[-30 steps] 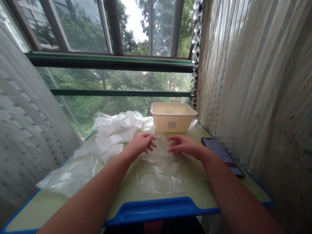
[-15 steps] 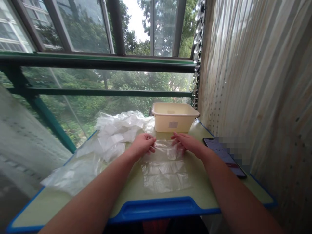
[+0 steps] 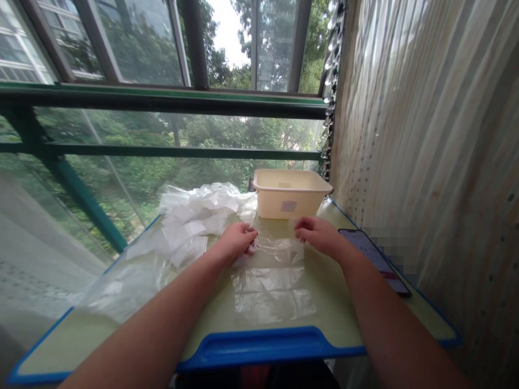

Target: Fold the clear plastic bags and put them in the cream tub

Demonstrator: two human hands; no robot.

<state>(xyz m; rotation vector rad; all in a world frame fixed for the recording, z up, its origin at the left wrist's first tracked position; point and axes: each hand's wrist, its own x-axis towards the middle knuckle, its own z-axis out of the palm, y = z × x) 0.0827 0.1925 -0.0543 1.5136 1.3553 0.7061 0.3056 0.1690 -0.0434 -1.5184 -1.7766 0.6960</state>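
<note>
Nearest me is the table's blue front edge, with a shallow trough [image 3: 261, 346] moulded into it. Just past that, on the pale green table [image 3: 211, 319], a creased clear bag [image 3: 273, 305] lies flat between my forearms. Beyond it is a second clear film [image 3: 279, 251], spread between my hands, which are apart from each other. My left hand [image 3: 240, 239] has its fingers curled in on the film's left side. My right hand [image 3: 318, 235] is bent by its far right corner, thumb near fingertips; I cannot tell whether it pinches the plastic. A phone [image 3: 375, 262] lies to my right, near the table's edge. On my left a loose heap of clear bags [image 3: 190, 219] runs back to a cream tub [image 3: 287, 205], standing upright beyond my hands. Farther off are a green railing [image 3: 182, 151], windows and trees.
</note>
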